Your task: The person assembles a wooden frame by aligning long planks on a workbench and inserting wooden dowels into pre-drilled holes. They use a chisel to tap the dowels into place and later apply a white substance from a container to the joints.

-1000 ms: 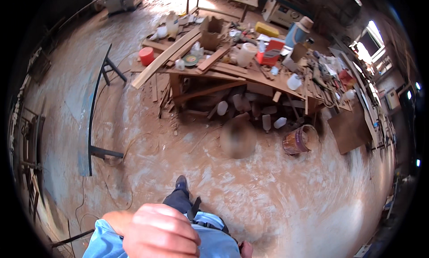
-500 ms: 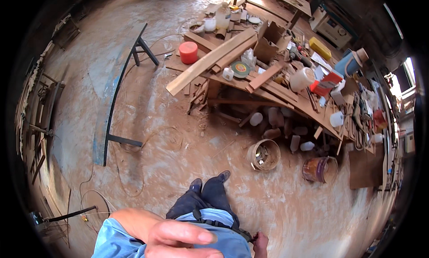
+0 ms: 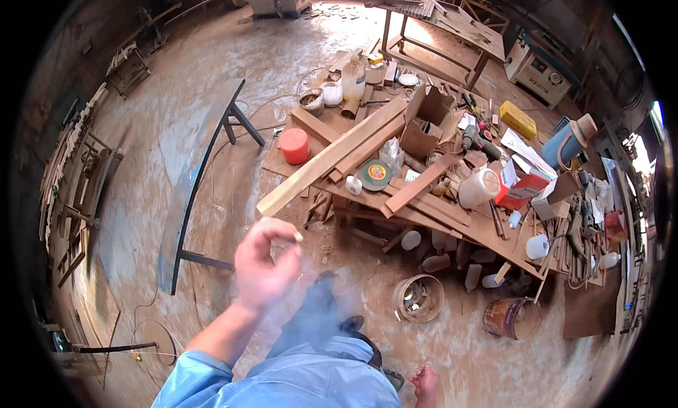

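My left hand (image 3: 267, 267) is raised in front of my body, thumb and forefinger curled together in a ring. Pinched at their tips is a small pale stub that looks like a cigarette (image 3: 299, 236). Thin smoke (image 3: 311, 305) drifts below it, over my dark trousers. At my right hip hangs my right hand (image 3: 425, 384), its fingers curled in, with nothing visible in them. Past my left hand, the near end of a long light wooden board (image 3: 282, 196) juts over the edge of a cluttered workbench (image 3: 487, 237).
A red tub (image 3: 294, 146), a cardboard box (image 3: 427, 122) and a white plastic jar (image 3: 479, 189) stand on the bench. Two buckets, one whitish (image 3: 418, 298) and one brown (image 3: 510, 317), sit on the floor before it. To the left is a long narrow bench (image 3: 201, 175) with dark legs.
My left hand has moved up and forward, away from close to my body, and smoke now shows. My view has tilted up, bringing in more of the far room. My right hand stays by my hip.
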{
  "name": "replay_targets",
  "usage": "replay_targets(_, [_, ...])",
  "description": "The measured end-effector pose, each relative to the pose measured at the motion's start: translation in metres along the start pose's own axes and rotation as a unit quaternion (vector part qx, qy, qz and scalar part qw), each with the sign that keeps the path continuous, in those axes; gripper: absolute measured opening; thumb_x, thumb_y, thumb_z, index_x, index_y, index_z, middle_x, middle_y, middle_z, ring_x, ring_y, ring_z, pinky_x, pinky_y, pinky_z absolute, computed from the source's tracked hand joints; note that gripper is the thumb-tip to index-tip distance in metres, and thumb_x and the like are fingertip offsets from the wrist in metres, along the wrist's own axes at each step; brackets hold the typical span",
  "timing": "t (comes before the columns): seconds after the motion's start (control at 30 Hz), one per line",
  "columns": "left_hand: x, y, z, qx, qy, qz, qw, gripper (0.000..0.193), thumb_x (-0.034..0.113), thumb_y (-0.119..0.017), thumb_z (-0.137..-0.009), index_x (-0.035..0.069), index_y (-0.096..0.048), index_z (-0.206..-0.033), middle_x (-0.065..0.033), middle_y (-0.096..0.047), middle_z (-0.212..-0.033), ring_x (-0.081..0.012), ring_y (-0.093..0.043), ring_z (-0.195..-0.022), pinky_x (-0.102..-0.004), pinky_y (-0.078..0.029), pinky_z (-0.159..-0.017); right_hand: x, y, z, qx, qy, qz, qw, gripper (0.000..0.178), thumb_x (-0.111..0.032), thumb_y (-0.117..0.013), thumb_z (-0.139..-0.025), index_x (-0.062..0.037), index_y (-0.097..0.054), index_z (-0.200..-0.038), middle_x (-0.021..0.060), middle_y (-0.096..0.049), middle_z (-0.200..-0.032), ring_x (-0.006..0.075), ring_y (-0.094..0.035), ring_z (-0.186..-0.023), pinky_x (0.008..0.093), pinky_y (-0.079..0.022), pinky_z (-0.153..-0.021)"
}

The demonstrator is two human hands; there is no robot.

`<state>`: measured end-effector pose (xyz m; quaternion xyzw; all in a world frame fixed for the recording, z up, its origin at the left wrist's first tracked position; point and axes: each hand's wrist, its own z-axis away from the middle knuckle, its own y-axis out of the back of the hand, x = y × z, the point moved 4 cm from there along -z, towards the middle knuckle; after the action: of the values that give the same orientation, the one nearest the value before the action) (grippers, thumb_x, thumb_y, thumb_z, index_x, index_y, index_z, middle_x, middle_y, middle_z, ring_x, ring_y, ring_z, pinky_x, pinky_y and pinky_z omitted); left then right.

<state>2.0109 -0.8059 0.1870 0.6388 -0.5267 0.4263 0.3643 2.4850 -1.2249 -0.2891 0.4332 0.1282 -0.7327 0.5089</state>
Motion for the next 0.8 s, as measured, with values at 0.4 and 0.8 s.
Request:
replay_targets(0.4, [-0.263, 0.046, -0.271, 0.088, 0.161, -0.078, 0.98, 0.021, 0.008, -0.06, -0.087, -0.004, -0.065, -0.104, -0.0058, -0.068, -0.091, -0.0091, -0.06, -0.081, -0.0241, -0.049, -0.073, -0.184, -0.105, 0.087, 0.1, -0.208, 0.0, 0.973, 0.028, -0.025, -0.053, -0.091, -0.0084, -0.053, -0.069, 0.0056, -0.052, -0.063, 0.0181, -0.05, -0.054, 0.0344, -0.046, -0.05])
replay_targets(0.8, [-0.42, 0.005, -0.427, -0.049, 0.186, -0.461, 0.866, 0.026, 0.024, -0.061, -0.082, 0.013, -0.071, -0.103, -0.013, -0.07, -0.098, -0.0293, -0.066, -0.094, -0.0396, -0.051, -0.081, -0.246, -0.168, 0.11, 0.202, -0.261, -0.102, 0.938, 0.029, -0.02, -0.052, -0.092, -0.0043, -0.05, -0.069, 0.0094, -0.053, -0.064, 0.0196, -0.051, -0.054, 0.034, -0.045, -0.048])
